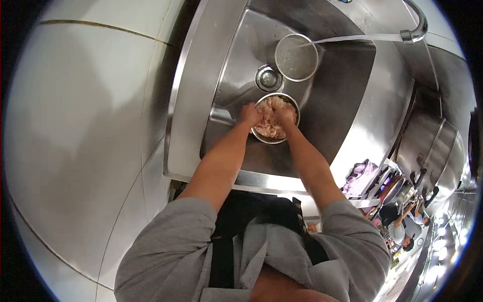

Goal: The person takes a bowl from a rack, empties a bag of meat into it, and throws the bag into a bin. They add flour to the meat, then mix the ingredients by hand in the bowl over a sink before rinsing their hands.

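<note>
Inside the steel sink (342, 95), a round metal bowl (298, 118) holds a pale pink, minced-looking mass (271, 121). My left hand (251, 116) is at the bowl's left rim, its fingers curled over the edge against the mass. My right hand (286, 115) presses into the mass from the right, with its fingertips sunk in or hidden. Beyond the bowl is the round drain (268, 78). A second round container (297, 58) stands behind it, with water from the faucet (413, 34) running into it.
White tiled wall (75, 100) rises on the left. A purple cloth (360, 178) lies on the counter at the right, near pans. Large metal pots (432, 151) stand farther right. Two people (398, 232) are in the background at the lower right.
</note>
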Tool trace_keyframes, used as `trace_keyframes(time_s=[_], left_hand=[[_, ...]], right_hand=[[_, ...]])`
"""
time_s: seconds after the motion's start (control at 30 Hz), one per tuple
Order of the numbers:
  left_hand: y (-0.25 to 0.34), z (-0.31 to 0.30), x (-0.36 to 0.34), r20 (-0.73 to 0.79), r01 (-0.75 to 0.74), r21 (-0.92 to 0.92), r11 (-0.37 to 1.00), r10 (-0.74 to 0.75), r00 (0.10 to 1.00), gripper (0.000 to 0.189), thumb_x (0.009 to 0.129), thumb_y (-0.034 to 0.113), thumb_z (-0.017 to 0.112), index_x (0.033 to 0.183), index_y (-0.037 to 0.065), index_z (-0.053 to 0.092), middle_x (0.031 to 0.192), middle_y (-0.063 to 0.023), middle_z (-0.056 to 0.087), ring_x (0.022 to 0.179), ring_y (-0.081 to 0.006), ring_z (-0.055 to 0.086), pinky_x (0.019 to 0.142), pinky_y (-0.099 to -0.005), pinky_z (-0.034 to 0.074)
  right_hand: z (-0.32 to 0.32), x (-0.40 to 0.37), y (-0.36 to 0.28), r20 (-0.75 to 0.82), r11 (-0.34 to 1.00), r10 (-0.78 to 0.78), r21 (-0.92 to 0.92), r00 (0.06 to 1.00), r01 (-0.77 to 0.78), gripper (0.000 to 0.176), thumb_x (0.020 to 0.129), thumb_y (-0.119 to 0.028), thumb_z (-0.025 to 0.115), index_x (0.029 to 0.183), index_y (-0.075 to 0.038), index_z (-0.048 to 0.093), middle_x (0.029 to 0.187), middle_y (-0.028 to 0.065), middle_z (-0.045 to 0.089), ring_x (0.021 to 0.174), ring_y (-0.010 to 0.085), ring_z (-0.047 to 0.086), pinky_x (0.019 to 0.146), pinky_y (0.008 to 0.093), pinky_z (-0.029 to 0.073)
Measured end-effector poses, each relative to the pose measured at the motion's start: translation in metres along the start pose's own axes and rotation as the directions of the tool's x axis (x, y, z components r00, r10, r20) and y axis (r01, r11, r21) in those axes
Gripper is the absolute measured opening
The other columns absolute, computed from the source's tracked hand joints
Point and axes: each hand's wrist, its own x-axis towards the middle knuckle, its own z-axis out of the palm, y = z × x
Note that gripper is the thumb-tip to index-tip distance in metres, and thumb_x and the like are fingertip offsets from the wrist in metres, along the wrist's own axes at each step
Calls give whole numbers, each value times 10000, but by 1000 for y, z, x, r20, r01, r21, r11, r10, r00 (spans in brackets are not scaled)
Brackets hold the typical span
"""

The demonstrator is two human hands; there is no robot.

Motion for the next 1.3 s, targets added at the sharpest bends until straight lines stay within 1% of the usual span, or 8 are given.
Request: trace_keyframes(time_s=[0.1, 0.23, 0.3, 0.53, 0.67, 0.93, 1.17, 1.3], left_hand=[[-18, 22, 19, -72, -30, 7, 1000, 30, 997, 302, 739, 125, 625, 993, -30, 568, 1010, -267, 590, 977, -399, 571, 846, -445, 479], [-25, 29, 24, -135, -77, 133, 988, 95, 986, 298, 722, 146, 650, 971, -9, 600, 992, -233, 611, 938, -388, 599, 778, -457, 505], [-25, 28, 28, -140, -128, 145, 981, 149, 979, 254, 763, 174, 621, 945, -3, 606, 968, -240, 615, 935, -412, 592, 812, -461, 478], [-32, 40, 27, 33, -9, -52, 999, 11, 999, 329, 749, 156, 646, 1013, -18, 555, 1040, -254, 574, 999, -405, 558, 826, -459, 481], [-18, 27, 24, -91, 30, -14, 999, -31, 995, 323, 758, 153, 643, 1022, -11, 557, 1048, -248, 573, 995, -400, 564, 818, -459, 482], [-10, -8, 32, 195, 75, 56, 996, -84, 977, 391, 760, 128, 623, 1095, -52, 535, 1098, -261, 558, 861, -400, 618, 579, -463, 566], [-19, -5, 23, 225, 204, -334, 920, -133, 965, 368, 784, 127, 584, 1091, -65, 524, 1021, -251, 587, 752, -436, 628, 494, -520, 562], [-53, 24, 61, 203, 136, -360, 923, -65, 977, 374, 736, 90, 621, 1088, 1, 533, 1007, -213, 578, 759, -376, 626, 534, -476, 540]], right_hand=[[-22, 6, 9, 405, 674, -159, -622, 900, 399, 816, 669, -378, 735, 1321, -34, 386, 1287, 210, 449, 1162, 343, 468, 944, 409, 406], [-42, -47, 19, 454, 740, -461, -277, 762, 613, 927, 635, -372, 755, 1375, -67, 288, 1356, 250, 332, 1232, 386, 368, 1010, 428, 332], [-20, -56, 35, 140, 397, -834, -518, 533, 758, 736, 699, -380, 700, 1288, -62, 395, 1357, 236, 348, 1236, 391, 375, 972, 438, 376], [-23, -4, -23, 678, 444, -69, -636, 731, 632, 577, 779, -212, 582, 1291, -78, 351, 1252, 275, 418, 1201, 471, 358, 973, 511, 335], [-16, -24, 24, 579, -40, -647, -675, 496, 737, 455, 788, -263, 569, 1133, 32, 528, 1286, 281, 397, 1154, 467, 418, 866, 491, 437], [-56, -8, 1, 790, -108, -541, -405, 288, 908, 883, 639, -37, 718, 1371, -287, 292, 1473, 205, 48, 1257, 501, 258, 987, 558, 335], [0, 31, 70, 242, 476, -815, -242, 527, 846, 931, 565, -200, 778, 1354, -89, 297, 1312, 211, 413, 1203, 364, 411, 973, 447, 375], [-33, 21, 45, 605, 986, -55, 160, 794, -54, 590, 742, -70, 672, 1271, -76, 412, 1145, 118, 550, 953, 259, 599, 767, 410, 534]])
